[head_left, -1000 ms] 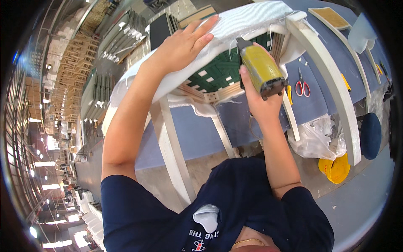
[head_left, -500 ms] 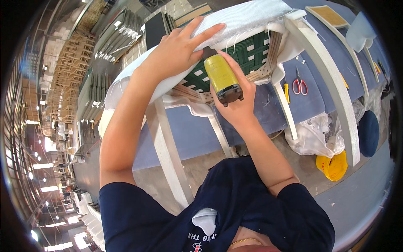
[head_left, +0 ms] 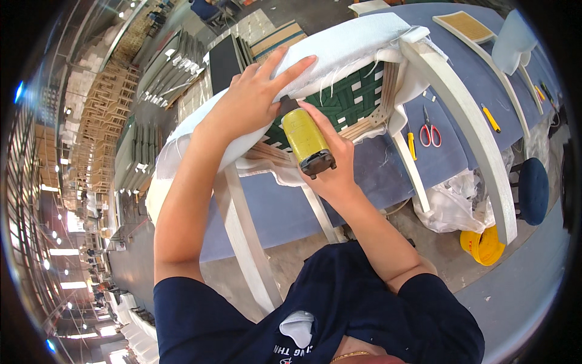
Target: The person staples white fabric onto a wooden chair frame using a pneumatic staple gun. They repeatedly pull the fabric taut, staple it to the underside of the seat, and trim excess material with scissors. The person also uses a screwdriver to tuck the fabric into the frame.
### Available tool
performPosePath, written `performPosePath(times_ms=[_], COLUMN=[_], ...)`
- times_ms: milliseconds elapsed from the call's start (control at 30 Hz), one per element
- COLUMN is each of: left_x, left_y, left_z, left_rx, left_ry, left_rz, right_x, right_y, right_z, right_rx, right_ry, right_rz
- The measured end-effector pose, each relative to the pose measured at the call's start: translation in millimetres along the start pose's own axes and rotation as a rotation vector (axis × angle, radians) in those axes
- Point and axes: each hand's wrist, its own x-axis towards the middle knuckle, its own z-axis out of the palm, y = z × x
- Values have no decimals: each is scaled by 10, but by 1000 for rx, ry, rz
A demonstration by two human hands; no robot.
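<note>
A white-framed chair lies tipped on a blue workbench, its seat covered in white fabric with green webbing showing underneath. My left hand presses flat on the fabric at the seat's edge, fingers spread. My right hand grips a yellow staple gun, its nose set against the seat edge just beside my left hand.
Red-handled scissors, yellow-handled tools and a loose seat panel lie on the bench. A white plastic bag, a yellow container and a blue stool stand at the right. Stacked chair frames fill the left.
My right hand has carried the staple gun leftward along the seat edge, from the right part of the webbing to beside my left hand. The left hand stays on the fabric.
</note>
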Motion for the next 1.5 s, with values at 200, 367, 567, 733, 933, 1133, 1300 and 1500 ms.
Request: performPosePath(times_ms=[200, 367, 567, 733, 933, 1133, 1300, 1500], left_x=[7, 412, 1010, 1274, 1932, 1760, 1439, 1143], left_y=[-149, -483, -251, -433, -908, -497, -106, 161], left_z=[-25, -465, -278, 88, 260, 326, 94, 82], left_rx=[-149, -655, -702, -602, -442, -664, -424, -137], left_ry=[11, 77, 244, -166, -287, -388, -123, 44], left_rz=[6, -284, -315, -300, -358, -534, -278, 155], right_x=[-4, 59, 195, 358, 613, 664, 668, 610], right_y=[-12, -10, 107, 270, 391, 362, 335, 180], right_z=[-293, -645, -978, -1097, -1093, -1129, -1121, -1099], right_rx=[-17, -45, 7, -70, -98, -114, -119, -95], right_ry=[5, 65, 146, 272, 316, 229, 235, 219], right_rz=[-50, -65, 86, -20, -66, -73, -71, 23])
